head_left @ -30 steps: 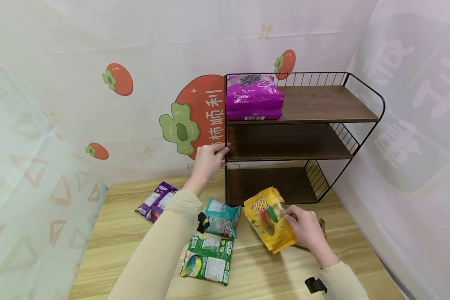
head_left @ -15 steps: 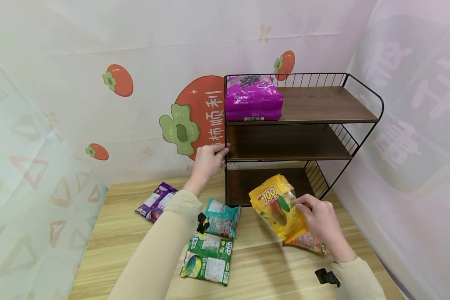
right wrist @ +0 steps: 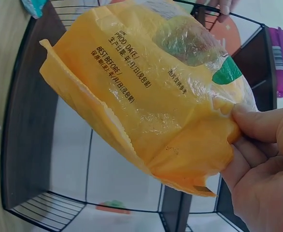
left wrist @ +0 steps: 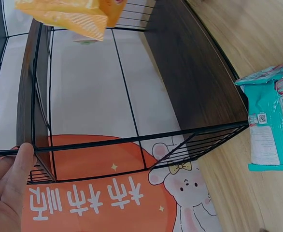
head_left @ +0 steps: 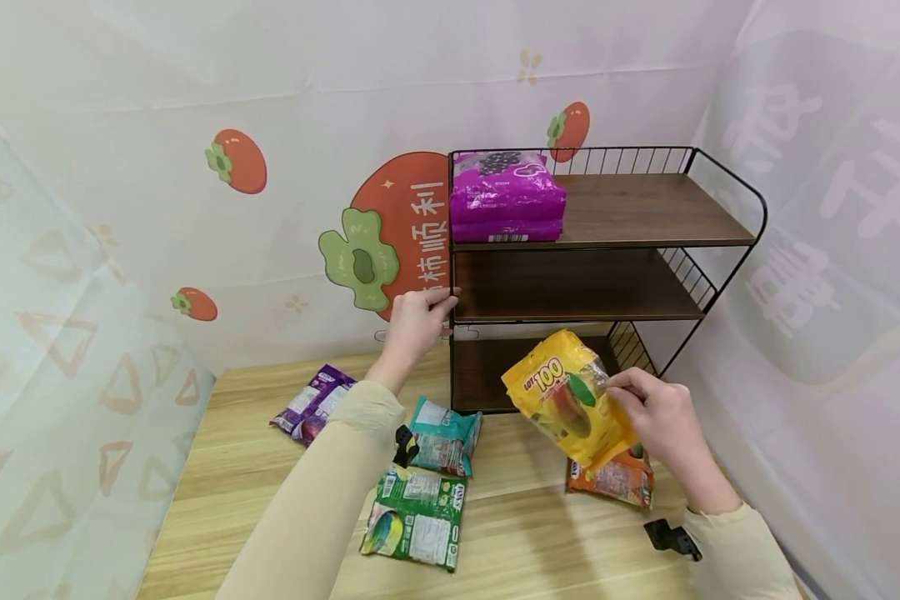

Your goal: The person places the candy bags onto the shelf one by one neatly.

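Note:
My right hand (head_left: 663,421) pinches a yellow candy bag (head_left: 562,408) by its right side, with a mango picture and "LOT 100" on its front. The bag hangs tilted in front of the lowest tier of a black wire shelf rack (head_left: 585,283) with dark wood boards. In the right wrist view, thumb and fingers crumple the bag's edge. My left hand (head_left: 414,327) grips the rack's left side post at the middle tier; its fingertips (left wrist: 23,157) meet the thin black wire in the left wrist view. A purple grape bag (head_left: 506,200) sits at the left of the top tier.
On the wooden table (head_left: 247,500) lie a purple bag (head_left: 315,404), a teal bag (head_left: 442,437), a green bag (head_left: 417,517) and an orange bag (head_left: 611,481), the last partly hidden by the yellow bag. Fabric walls (head_left: 307,92) with fruit prints stand around the table.
My right hand has lifted the yellow bag up and to the right, toward the rack, uncovering more of the orange bag. The left hand has stayed on the post.

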`<action>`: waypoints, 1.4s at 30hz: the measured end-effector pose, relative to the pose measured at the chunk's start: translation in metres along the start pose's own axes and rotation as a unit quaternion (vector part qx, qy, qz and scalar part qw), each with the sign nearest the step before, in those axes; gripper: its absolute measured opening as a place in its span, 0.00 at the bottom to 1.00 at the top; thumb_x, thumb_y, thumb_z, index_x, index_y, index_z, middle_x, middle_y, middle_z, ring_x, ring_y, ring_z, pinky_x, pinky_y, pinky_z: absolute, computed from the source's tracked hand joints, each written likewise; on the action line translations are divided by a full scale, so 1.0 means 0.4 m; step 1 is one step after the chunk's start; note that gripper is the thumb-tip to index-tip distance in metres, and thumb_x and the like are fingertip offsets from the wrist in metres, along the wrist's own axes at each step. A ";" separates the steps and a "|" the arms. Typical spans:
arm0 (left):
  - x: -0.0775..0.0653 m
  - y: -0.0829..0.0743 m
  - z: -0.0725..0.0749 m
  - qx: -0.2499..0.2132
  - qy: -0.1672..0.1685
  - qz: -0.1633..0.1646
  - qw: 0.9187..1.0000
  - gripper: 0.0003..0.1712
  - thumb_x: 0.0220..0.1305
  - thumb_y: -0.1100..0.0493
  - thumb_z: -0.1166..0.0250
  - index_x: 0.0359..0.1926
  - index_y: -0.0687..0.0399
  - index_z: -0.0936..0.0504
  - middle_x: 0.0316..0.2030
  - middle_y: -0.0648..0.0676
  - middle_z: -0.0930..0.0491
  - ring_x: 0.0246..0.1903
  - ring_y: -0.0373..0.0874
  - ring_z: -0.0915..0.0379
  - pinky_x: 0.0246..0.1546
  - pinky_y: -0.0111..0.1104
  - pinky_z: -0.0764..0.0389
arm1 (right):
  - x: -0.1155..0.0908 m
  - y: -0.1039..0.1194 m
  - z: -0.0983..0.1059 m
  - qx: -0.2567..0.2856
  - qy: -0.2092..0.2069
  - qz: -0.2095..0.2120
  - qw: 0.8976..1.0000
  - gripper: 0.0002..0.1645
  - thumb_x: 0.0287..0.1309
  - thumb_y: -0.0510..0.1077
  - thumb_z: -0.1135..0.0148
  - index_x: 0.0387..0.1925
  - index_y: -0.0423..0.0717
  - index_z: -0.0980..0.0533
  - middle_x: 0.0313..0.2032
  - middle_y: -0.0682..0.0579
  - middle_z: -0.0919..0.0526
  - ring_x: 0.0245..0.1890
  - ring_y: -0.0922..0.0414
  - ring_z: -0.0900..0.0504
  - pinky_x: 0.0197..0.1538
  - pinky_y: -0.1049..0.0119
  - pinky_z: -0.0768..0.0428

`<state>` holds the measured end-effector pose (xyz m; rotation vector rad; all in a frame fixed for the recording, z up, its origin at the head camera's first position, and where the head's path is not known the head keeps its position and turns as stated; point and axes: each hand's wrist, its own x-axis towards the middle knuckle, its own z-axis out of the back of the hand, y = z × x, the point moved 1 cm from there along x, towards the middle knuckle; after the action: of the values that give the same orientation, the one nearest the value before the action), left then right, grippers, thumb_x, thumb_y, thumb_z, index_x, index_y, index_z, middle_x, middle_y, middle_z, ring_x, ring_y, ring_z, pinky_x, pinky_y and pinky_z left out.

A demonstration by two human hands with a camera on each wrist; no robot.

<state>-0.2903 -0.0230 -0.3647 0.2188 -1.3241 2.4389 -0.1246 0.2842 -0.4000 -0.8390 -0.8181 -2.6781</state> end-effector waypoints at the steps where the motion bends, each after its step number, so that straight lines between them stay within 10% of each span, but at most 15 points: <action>1: 0.000 0.001 0.000 0.001 0.000 0.000 1.000 0.17 0.75 0.57 0.39 0.59 0.55 0.15 0.52 0.56 0.13 0.27 0.44 0.14 0.28 0.29 0.14 | 0.003 0.001 0.004 -0.002 -0.002 -0.001 1.000 0.09 0.55 0.27 0.29 0.32 0.43 0.16 0.26 0.51 0.12 0.19 0.62 0.20 0.25 0.80 0.25; 18: 0.000 0.002 0.001 0.034 -0.006 -0.011 0.999 0.18 0.75 0.55 0.38 0.60 0.55 0.15 0.51 0.59 0.14 0.15 0.42 0.26 0.19 0.31 0.30 | 0.031 0.009 0.045 -0.008 -0.022 -0.018 1.000 0.08 0.56 0.30 0.27 0.32 0.45 0.16 0.25 0.52 0.12 0.19 0.67 0.24 0.25 0.81 0.29; 42: -0.001 0.001 -0.001 0.007 -0.010 -0.002 1.000 0.17 0.74 0.57 0.37 0.59 0.56 0.15 0.51 0.61 0.14 0.26 0.45 0.13 0.29 0.31 0.14 | 0.056 0.016 0.087 0.081 -0.073 -0.055 0.993 0.04 0.58 0.28 0.30 0.32 0.36 0.16 0.25 0.44 0.13 0.21 0.74 0.23 0.27 0.84 0.26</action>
<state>-0.2900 -0.0230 -0.3651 0.2485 -1.3149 2.4494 -0.1247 0.2980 -0.3604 -0.9847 -1.1293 -2.6210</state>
